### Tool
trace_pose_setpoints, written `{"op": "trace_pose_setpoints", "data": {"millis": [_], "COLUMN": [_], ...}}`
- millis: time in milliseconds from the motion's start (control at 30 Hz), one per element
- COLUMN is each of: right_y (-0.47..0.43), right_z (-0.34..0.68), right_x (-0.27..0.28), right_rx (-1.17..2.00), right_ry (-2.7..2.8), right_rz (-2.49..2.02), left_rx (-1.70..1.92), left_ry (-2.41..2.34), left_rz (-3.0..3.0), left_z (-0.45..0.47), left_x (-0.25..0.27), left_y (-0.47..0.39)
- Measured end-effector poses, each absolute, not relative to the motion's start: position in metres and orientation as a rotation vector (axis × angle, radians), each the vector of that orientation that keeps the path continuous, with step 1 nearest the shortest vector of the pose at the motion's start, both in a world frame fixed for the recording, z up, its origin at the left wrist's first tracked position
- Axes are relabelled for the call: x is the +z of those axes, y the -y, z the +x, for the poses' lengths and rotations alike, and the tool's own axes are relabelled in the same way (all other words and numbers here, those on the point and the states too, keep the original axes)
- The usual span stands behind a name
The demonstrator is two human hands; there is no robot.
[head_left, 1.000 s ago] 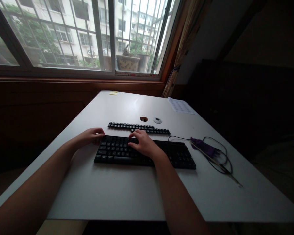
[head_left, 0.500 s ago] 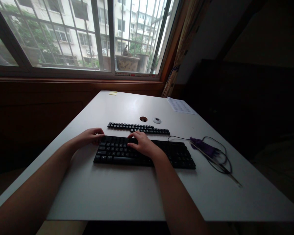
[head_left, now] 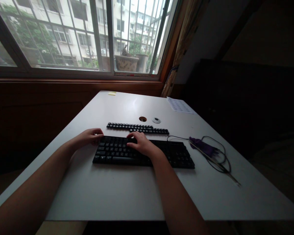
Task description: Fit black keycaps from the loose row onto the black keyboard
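A black keyboard (head_left: 117,160) lies flat on the white desk in front of me. Its upper left part looks bare of keycaps, while lettered keys fill the rows below. At its far left corner, my left hand (head_left: 94,135) is closed with thumb and fingers pinching the edge. Over the upper middle of the keyboard rests my right hand (head_left: 141,143), thumb and fingers apart; whether the fingertips touch anything small is hidden. Just behind the keyboard, loose black keycaps (head_left: 127,126) stand lined up in rows.
A dark cable loops around a purple cloth pouch (head_left: 205,147) and a thin stick (head_left: 225,173) on the right. Farther back are a cable hole (head_left: 142,119), its round cover (head_left: 156,120), a printed sheet (head_left: 180,105) and a yellow note (head_left: 112,93). A barred window (head_left: 75,36) faces the desk (head_left: 107,195).
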State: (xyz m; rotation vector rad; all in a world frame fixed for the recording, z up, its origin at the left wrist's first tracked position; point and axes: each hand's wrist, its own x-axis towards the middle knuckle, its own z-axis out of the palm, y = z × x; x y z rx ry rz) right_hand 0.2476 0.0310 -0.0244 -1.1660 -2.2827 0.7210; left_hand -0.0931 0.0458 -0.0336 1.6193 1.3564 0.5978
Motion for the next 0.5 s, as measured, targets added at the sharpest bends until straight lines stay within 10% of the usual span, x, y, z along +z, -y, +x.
{"op": "trace_pose_setpoints", "data": {"millis": [500], "right_y": [-0.028], "right_z": [0.2475], "right_x": [-0.0223], "right_rx": [0.733], "right_ry": [2.302], "right_rz": [-1.179], "left_rx": [0.589], "left_ry": [-1.373], "left_rz": [1.617], "left_z": [-0.0945], "left_x": [-0.0338], "left_y": [-0.0465]}}
